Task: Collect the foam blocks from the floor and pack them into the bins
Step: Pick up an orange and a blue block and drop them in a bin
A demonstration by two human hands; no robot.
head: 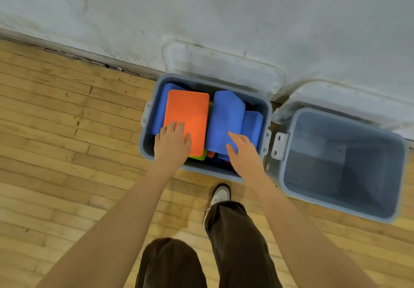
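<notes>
A grey-blue bin (147,135) stands against the wall, filled with foam blocks. An orange block (187,115) lies on top at its left, with a green block (198,158) showing under its near edge. A blue block (225,119) lies tilted beside it, and another blue block (253,124) sits lower at the right. My left hand (172,144) rests flat on the orange block's near end, fingers straight. My right hand (243,153) touches the near end of the tilted blue block with spread, relaxed fingers.
A second grey-blue bin (345,207) stands to the right with nothing in it. Clear lids (224,68) lean on the white wall behind both bins. Wooden floor stretches to the left. My legs and one shoe (220,194) are just in front of the filled bin.
</notes>
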